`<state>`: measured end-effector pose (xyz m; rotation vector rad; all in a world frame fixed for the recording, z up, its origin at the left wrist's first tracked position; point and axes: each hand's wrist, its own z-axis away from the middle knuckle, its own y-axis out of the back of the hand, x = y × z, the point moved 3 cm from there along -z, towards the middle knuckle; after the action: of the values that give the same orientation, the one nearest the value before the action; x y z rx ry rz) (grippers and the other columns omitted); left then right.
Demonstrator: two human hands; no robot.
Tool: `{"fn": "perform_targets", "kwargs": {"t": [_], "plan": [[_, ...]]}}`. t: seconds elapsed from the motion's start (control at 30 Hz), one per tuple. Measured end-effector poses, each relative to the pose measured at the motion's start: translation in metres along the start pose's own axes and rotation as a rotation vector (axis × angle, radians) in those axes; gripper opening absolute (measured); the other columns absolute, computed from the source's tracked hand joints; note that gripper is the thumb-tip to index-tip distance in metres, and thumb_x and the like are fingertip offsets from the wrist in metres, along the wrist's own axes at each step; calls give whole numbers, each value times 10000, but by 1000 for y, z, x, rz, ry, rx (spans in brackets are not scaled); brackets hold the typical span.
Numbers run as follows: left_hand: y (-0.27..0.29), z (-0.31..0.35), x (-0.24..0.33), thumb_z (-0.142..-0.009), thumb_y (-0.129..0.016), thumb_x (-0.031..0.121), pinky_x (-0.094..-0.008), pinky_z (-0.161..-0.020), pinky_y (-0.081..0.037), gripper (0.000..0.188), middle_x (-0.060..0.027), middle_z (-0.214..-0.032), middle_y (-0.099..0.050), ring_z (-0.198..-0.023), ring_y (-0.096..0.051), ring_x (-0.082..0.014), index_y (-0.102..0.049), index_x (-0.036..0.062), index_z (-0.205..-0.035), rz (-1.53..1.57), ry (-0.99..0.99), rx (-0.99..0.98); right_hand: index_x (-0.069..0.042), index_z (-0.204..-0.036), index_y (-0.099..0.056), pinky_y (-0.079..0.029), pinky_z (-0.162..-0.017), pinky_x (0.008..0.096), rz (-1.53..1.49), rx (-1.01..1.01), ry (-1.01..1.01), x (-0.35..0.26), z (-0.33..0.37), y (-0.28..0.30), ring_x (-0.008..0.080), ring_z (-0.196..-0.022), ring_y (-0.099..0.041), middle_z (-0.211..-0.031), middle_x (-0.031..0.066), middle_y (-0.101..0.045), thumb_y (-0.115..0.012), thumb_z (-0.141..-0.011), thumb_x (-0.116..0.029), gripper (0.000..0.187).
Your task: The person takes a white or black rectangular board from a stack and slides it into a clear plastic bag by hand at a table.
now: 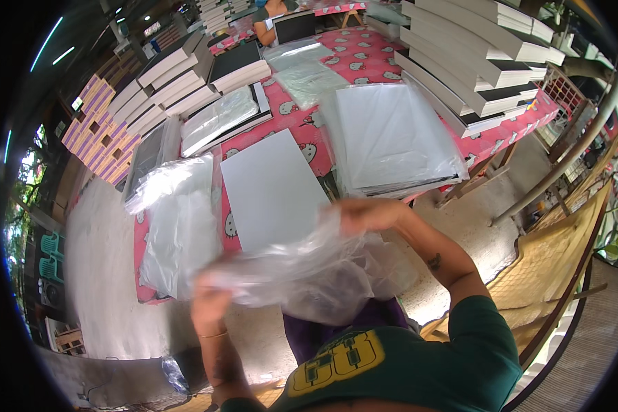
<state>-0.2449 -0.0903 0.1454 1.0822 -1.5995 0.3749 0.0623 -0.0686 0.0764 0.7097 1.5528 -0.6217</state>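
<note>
Between my two hands stretches a clear plastic bag [309, 275], crumpled and blurred by motion, hanging over the near table edge and my lap. My left hand [211, 295] grips its left end. My right hand [364, 215] grips its upper right part, close to the near corner of a flat white board [271, 185]. The board lies on the pink patterned tablecloth [360, 51], its near end covered by the bag. Left of it rests a pile of clear plastic bags [178, 233]. To the right, a stack of white sheets or boards [391, 137] lies inside clear plastic.
Tall stacks of thick white-and-black slabs stand at the right [474, 62] and left [165, 82]. More flat plastic bags [309, 82] lie mid-table. Another person [271, 17] holds a dark board [295, 29] at the far end. Cartons [99, 137] are piled at left.
</note>
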Motion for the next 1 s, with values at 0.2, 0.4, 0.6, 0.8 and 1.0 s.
{"fn": "perform_targets", "kwargs": {"t": [0.2, 0.4, 0.6, 0.8, 1.0], "plan": [[-8, 39, -41, -975, -443, 400, -559, -940, -455, 447, -202, -1126, -598, -1054, -583, -397, -567, 10, -1156, -4, 733, 114, -26, -1110, -572, -545, -737, 366, -615, 328, 205, 7, 6, 9, 220, -899, -659, -951, 88, -650, -540, -955, -372, 380], [-7, 29, -36, -979, -457, 431, -502, -887, -500, 478, -186, -1273, -526, -1059, -584, -319, -514, 39, -1245, 804, 180, 572, -41, -1138, -568, -514, -812, 326, -839, 253, -35, 60, 25, -9, 172, -939, -612, -1053, 53, -619, -656, -891, -282, 356], [-9, 81, -105, -876, -654, 206, -307, -776, -526, 454, -112, -1029, -638, -919, -625, -165, -537, -19, -1252, 276, 545, -329, -30, -1256, -524, -483, -920, 374, -1000, 182, 122, 41, 30, -17, 200, -992, -612, -1075, 85, -622, -675, -853, -218, 469], [-7, 91, -97, -843, -668, 225, -422, -720, -541, 301, -115, -807, -655, -788, -653, -214, -615, -25, -1002, 998, 391, 400, 23, -1238, -537, -441, -978, 344, -660, -205, -200, 109, 38, -52, 204, -1022, -602, -1147, 84, -613, -680, -862, -250, 486], [-4, 100, -91, -752, -530, 40, -301, -706, -487, 222, -90, -781, -637, -727, -595, -163, -618, -37, -940, 809, 536, 359, -9, -1184, -536, -423, -962, 344, -549, 57, -330, 113, 72, -26, 154, -1050, -531, -1050, 57, -571, -661, -828, -142, 400]]}}
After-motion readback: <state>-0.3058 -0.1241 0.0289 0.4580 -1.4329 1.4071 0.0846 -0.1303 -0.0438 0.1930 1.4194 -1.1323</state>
